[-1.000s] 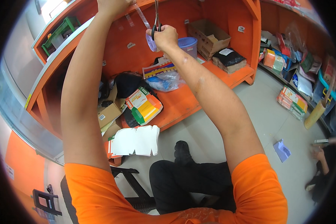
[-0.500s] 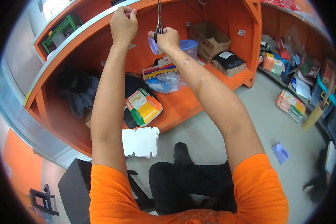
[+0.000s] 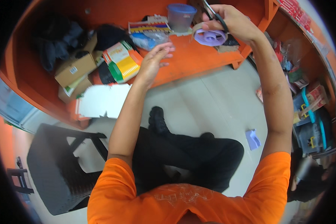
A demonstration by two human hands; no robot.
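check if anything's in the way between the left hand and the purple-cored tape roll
Nothing visible stands between the left hand and the purple-cored tape roll; the orange shelf shows through the gap. The right hand holds the roll along with the scissors.

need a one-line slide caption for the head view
Right hand holding scissors and a purple-cored tape roll, left hand open and empty before an orange shelf.

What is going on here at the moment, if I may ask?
A person in an orange shirt holds scissors and a purple tape roll in the right hand. The left hand is open, with nothing visible in it. Beyond, a colourful carton and a lidded tub sit on an orange shelf.
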